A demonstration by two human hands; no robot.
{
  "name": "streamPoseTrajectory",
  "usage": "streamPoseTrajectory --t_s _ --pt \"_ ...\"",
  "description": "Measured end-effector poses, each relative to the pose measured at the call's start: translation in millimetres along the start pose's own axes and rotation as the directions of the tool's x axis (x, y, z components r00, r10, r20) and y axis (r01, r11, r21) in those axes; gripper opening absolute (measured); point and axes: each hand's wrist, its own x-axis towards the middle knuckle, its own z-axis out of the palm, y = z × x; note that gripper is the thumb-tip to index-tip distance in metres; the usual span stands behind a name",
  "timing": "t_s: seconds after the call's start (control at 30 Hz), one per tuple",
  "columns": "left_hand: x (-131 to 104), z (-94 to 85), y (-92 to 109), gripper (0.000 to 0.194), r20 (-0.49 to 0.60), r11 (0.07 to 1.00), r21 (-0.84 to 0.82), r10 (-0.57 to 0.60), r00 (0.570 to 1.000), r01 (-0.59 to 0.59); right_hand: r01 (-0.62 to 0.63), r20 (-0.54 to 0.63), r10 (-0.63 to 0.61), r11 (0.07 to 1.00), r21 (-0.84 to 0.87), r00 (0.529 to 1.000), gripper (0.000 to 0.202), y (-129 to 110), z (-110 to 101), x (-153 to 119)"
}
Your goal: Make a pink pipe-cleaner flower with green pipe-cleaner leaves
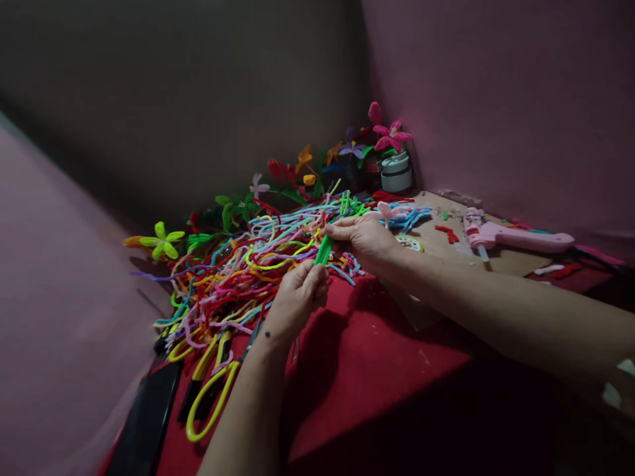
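Note:
Between my two hands runs a short bundle of bright green pipe cleaners (324,250). My left hand (300,291) is closed around its lower end, with the fingers curled in. At the upper end, my right hand (364,238) pinches the bundle between thumb and fingers. Both hands are just over the near edge of a big tangled heap of colourful pipe cleaners (278,248). How many green strands are in the bundle I cannot tell.
Yellow-handled scissors (213,403), pliers (203,360) and a black phone (146,416) lie front left. A pink glue gun (520,238) rests on cardboard (431,228) at right. Pipe-cleaner flowers, including a pink one (393,136), stand at the back by a grey-lidded jar (396,173).

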Motion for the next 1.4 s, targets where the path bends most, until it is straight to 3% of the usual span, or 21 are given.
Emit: streamPoseTrajectory --t_s 0.4,0.73,0.83,1.03,1.27,1.4 --pt "1 2.1 1 0.022 -0.013 1.000 0.006 0.014 1.000 -0.014 -0.018 -0.044 0.017 0.999 -0.030 0.999 0.020 -2 -2 4" --pt "2 -16.6 1 0.023 0.051 0.993 0.116 -0.010 0.999 0.004 -0.003 -0.047 0.000 0.998 -0.056 0.999 0.017 -4 -8 9" --pt "2 -17.6 1 0.023 0.054 0.996 0.086 -0.023 0.998 0.019 -0.010 -0.014 0.010 1.000 -0.016 1.000 0.015 -3 -8 8" --pt "2 -18.1 0 0.025 0.045 0.999 0.022 -0.029 0.999 0.028 -0.153 0.076 0.154 0.988 -0.018 0.985 0.013 7 2 -4" --pt "-1 -23.8 2 0.027 0.046 0.997 -0.012 -0.073 0.996 0.073 -0.091 -0.037 0.092 0.995 0.045 0.995 0.014 4 1 -1" --pt "-1 -22.4 4 0.022 0.047 0.996 -0.062 -0.061 0.997 0.064 -0.121 0.055 0.120 0.993 0.011 0.991 0.015 10 3 -5"
